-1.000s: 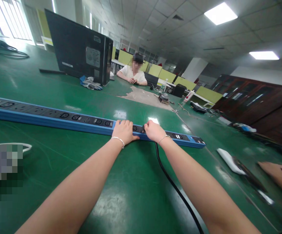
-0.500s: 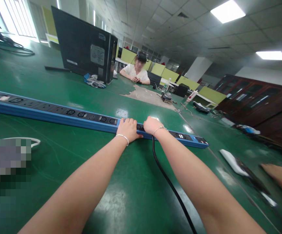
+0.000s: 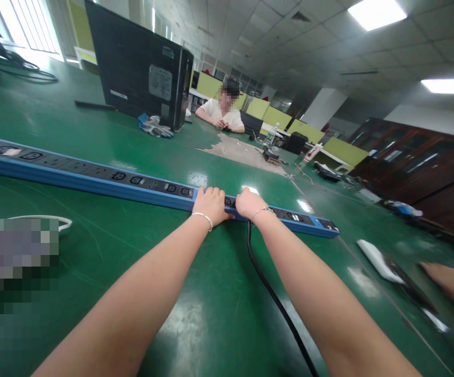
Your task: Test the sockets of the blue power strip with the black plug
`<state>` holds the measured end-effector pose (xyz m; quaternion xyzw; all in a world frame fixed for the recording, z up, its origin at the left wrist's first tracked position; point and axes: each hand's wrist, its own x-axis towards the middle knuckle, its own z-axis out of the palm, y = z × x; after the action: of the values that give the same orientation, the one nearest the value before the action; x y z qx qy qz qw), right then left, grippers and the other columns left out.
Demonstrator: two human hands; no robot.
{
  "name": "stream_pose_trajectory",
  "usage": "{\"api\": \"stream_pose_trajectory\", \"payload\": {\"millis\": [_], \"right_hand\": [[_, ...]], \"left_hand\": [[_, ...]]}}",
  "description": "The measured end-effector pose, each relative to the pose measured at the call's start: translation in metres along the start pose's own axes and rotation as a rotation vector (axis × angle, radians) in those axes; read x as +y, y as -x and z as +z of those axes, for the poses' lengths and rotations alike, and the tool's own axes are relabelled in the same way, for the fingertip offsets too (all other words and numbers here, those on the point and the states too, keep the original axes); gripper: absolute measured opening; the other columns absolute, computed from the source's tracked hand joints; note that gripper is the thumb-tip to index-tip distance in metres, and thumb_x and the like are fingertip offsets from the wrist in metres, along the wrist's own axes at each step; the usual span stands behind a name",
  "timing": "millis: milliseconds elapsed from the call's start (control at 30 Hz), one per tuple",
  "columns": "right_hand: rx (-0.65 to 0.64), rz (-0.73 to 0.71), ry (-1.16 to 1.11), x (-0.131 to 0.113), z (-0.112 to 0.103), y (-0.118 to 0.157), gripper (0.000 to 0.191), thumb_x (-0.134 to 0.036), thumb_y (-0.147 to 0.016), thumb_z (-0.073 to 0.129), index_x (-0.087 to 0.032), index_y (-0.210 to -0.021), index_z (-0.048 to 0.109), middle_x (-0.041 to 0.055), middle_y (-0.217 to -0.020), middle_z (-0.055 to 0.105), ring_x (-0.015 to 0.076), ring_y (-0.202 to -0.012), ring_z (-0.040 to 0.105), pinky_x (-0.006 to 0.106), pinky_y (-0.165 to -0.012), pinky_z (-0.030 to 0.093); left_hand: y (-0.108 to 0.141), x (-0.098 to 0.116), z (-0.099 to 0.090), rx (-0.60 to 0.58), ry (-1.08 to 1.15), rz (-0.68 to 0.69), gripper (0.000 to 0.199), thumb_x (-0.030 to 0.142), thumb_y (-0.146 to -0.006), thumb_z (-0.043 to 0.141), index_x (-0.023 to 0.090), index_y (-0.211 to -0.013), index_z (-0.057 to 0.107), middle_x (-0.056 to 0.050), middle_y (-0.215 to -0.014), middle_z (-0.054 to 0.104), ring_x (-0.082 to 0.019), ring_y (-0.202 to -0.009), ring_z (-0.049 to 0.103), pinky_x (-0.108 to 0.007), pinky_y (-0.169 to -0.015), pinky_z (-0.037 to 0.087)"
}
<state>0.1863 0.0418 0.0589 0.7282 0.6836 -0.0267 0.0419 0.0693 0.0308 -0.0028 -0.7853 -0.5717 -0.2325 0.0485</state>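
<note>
No text is proving legible. The black computer case [image 3: 128, 57] is bearing a large grey label [image 3: 160, 82] and a white strip label [image 3: 118, 95], both unreadable.

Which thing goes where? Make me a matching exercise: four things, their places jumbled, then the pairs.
1. Long blue socket strip
2. Thick black cable
3. Crumpled blue-and-grey gloves
4. Big black box-shaped computer case

A. At the foot of the case
B. Under the left hand
C. Standing beyond the strip
D. Leading from the right hand to the picture's bottom edge

Pairs: 1-B, 2-D, 3-A, 4-C
</note>
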Motion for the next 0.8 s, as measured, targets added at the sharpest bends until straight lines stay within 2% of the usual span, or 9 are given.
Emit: {"api": "stream_pose_trajectory", "payload": {"millis": [100, 167, 233, 333, 400, 467, 600, 800], "right_hand": [[0.065, 0.037, -0.034, 0.000, 0.007, 0.006, 0.036, -0.031, -0.089, 0.029, -0.010, -0.116, 0.043, 0.0237, -0.111, 0.061, 0.0270, -0.098, 0.063, 0.039, -0.084, 0.045], [0.081, 0.032, -0.045, 0.001, 0.010, 0.008, 0.036, -0.031, -0.090, 0.028, -0.012, -0.116, 0.043, 0.0225, -0.109, 0.062, 0.0273, -0.096, 0.063, 0.040, -0.083, 0.045], [0.083, 0.028, -0.048, 0.002, 0.011, 0.009, 0.035, -0.031, -0.089, 0.028, -0.013, -0.116, 0.043, 0.0216, -0.108, 0.062, 0.0281, -0.095, 0.063, 0.041, -0.082, 0.045], [0.072, 0.019, -0.055, 0.003, 0.011, 0.009, 0.036, -0.031, -0.090, 0.028, -0.014, -0.117, 0.043, 0.0208, -0.108, 0.062, 0.0285, -0.096, 0.063, 0.042, -0.081, 0.046], [0.059, 0.011, -0.057, 0.003, 0.009, 0.009, 0.036, -0.031, -0.089, 0.028, -0.015, -0.117, 0.044, 0.0206, -0.108, 0.062, 0.0283, -0.096, 0.063, 0.041, -0.081, 0.046], [0.051, -0.001, -0.052, 0.003, 0.007, 0.009, 0.036, -0.031, -0.089, 0.029, -0.014, -0.117, 0.044, 0.0208, -0.108, 0.062, 0.0284, -0.096, 0.062, 0.041, -0.082, 0.046], [0.044, -0.013, -0.038, 0.004, 0.005, 0.008, 0.037, -0.031, -0.089, 0.028, -0.012, -0.117, 0.045, 0.0225, -0.110, 0.061, 0.0290, -0.099, 0.062, 0.041, -0.084, 0.045], [0.055, -0.023, -0.002, 0.004, 0.001, 0.010, 0.039, -0.031, -0.090, 0.027, -0.008, -0.114, 0.048, 0.0246, -0.111, 0.060, 0.0299, -0.099, 0.062, 0.040, -0.082, 0.045]], "left_hand": [[-0.002, 0.000, -0.001, -0.019, -0.009, 0.016, 0.065, 0.066, -0.071, 0.053, 0.014, -0.109, 0.055, -0.014, -0.109, 0.061, -0.029, -0.105, 0.051, -0.042, -0.095, 0.028], [-0.002, -0.009, -0.007, -0.057, -0.025, 0.044, 0.066, 0.062, -0.069, 0.058, 0.014, -0.114, 0.053, -0.014, -0.113, 0.060, -0.028, -0.107, 0.051, -0.041, -0.095, 0.029], [0.001, -0.027, -0.016, -0.121, -0.058, 0.017, 0.071, 0.061, -0.065, 0.063, 0.015, -0.118, 0.052, -0.014, -0.117, 0.060, -0.029, -0.110, 0.051, -0.041, -0.094, 0.032], [0.011, -0.065, -0.035, -0.194, -0.124, -0.153, 0.077, 0.069, -0.060, 0.060, 0.019, -0.118, 0.052, -0.014, -0.122, 0.058, -0.032, -0.113, 0.049, -0.049, -0.096, 0.030], [0.022, -0.085, -0.044, -0.183, -0.148, -0.170, 0.077, 0.070, -0.063, 0.056, 0.020, -0.121, 0.051, -0.014, -0.127, 0.055, -0.032, -0.118, 0.046, -0.049, -0.098, 0.028], [0.032, -0.096, -0.049, -0.132, -0.158, -0.150, 0.076, 0.069, -0.069, 0.050, 0.020, -0.127, 0.047, -0.013, -0.133, 0.051, -0.030, -0.123, 0.042, -0.047, -0.101, 0.026], [0.042, -0.095, -0.046, -0.040, -0.159, -0.155, 0.070, 0.069, -0.075, 0.043, 0.021, -0.127, 0.047, -0.011, -0.132, 0.052, -0.028, -0.124, 0.041, -0.043, -0.103, 0.024], [0.041, -0.095, -0.040, 0.025, -0.135, -0.156, 0.070, 0.070, -0.072, 0.048, 0.022, -0.123, 0.050, -0.010, -0.128, 0.055, -0.028, -0.121, 0.043, -0.043, -0.102, 0.023]]}}
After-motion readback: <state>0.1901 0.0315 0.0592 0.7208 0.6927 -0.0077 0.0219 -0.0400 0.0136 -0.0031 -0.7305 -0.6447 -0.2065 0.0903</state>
